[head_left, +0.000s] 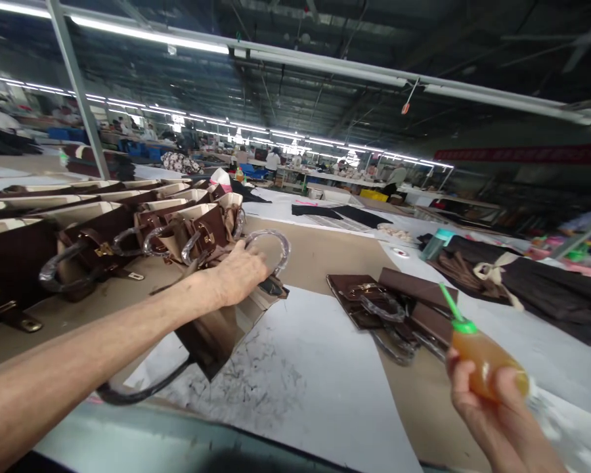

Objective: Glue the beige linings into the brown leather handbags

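Note:
My left hand (241, 272) is closed over the upper edge of a brown handbag (209, 338), which tilts above a white sheet. The bag's plastic-wrapped loop handles (276, 246) stick out beyond my fingers and down at the lower left. In my right hand (492, 401), off to the right, is a squeeze bottle (492, 358) with amber liquid and a green nozzle pointing up and left. Fingers and thumb wrap round its body. Between the hands lie brown handbag pieces (359, 292) with wrapped handles and gold-coloured hardware.
Rows of brown handbags (93, 230) with pale linings stand at the left. The stained white sheet (325, 368) lies on brown board. Further right are a teal-lidded cup (437, 243) and a tied dark bundle (536, 282). A metal post (79, 85) rises at the left; people work far behind.

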{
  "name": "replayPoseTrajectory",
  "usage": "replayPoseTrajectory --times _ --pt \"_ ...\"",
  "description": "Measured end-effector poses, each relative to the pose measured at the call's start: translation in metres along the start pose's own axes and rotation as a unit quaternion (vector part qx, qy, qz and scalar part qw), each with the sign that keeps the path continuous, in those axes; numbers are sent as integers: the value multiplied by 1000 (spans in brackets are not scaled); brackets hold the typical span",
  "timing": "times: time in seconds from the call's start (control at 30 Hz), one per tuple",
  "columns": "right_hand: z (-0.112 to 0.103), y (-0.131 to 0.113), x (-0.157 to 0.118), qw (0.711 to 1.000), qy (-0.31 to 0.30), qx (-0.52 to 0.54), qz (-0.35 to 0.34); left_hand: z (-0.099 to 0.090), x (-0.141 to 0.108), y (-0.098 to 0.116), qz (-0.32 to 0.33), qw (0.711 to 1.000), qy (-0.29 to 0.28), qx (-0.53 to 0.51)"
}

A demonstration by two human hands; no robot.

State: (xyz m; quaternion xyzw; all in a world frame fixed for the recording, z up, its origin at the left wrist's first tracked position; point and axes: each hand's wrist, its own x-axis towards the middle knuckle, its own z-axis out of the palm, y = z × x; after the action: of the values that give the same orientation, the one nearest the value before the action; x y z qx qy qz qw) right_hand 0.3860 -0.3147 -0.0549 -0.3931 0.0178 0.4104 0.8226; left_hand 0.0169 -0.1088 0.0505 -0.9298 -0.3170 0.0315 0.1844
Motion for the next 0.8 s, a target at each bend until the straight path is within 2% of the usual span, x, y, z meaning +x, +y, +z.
replayPoseTrajectory --times 0.07,0.1,0.17,0.23,0.3,0.37,0.43,0.53,0.6,0.67,0.73,0.8 --pt "1 14 -10 998 10 63 20 2 -2 26 56 994 50 79" --pt "2 20 -14 996 5 83 30 10 -6 42 87 987 77 108" --pt "3 29 -19 995 -26 90 43 36 -20 75 156 972 124 127" --pt "2 38 -21 994 -50 82 55 72 -36 105 168 970 139 108" --pt "2 45 -22 993 -60 81 67 103 -50 125 170 972 152 56" --pt "8 51 -24 990 -54 102 81 116 -61 134 159 965 210 -8" --pt "19 53 -27 984 -39 140 107 108 -68 133 146 949 269 -76" --pt "42 49 -32 969 -32 200 140 76 -72 120 108 933 306 -156" --pt "57 42 -34 962 -56 224 144 59 -70 108 27 935 319 -153" --pt "68 34 -34 960 -82 234 129 51 -63 98 -99 935 320 -118" --pt "72 23 -31 961 -95 238 99 51 -51 90 -226 932 253 -126" --pt "65 6 -26 965 -91 237 62 51 -39 86 -296 928 125 -190"
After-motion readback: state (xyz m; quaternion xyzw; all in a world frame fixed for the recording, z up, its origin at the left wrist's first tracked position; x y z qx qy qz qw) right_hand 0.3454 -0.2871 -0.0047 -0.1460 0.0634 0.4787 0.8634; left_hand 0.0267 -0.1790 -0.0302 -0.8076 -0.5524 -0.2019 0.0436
